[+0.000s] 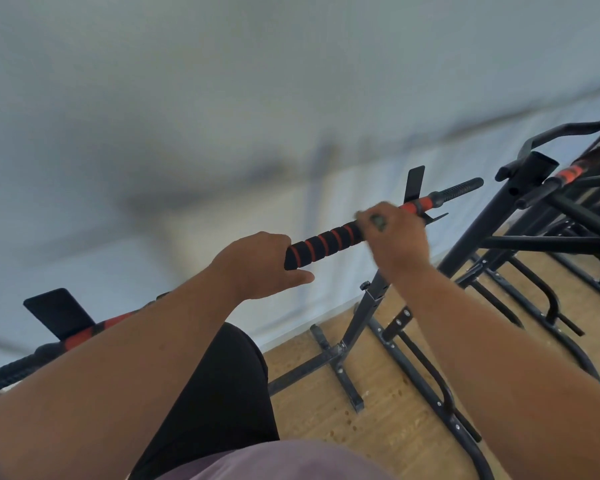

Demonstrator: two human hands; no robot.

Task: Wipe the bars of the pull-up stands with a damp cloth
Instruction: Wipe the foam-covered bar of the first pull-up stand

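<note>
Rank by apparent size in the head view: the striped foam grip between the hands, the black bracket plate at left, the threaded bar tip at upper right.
1. striped foam grip
2. black bracket plate, though nearness to the camera enlarges it
3. threaded bar tip

Both forearms are bare, with no sleeves showing down to the wrists. The left hand (260, 265) and right hand (395, 237) wear no gloves. At six o'clock sits a mauve shirt (274, 460); at seven o'clock, black trousers (219, 393).
</note>
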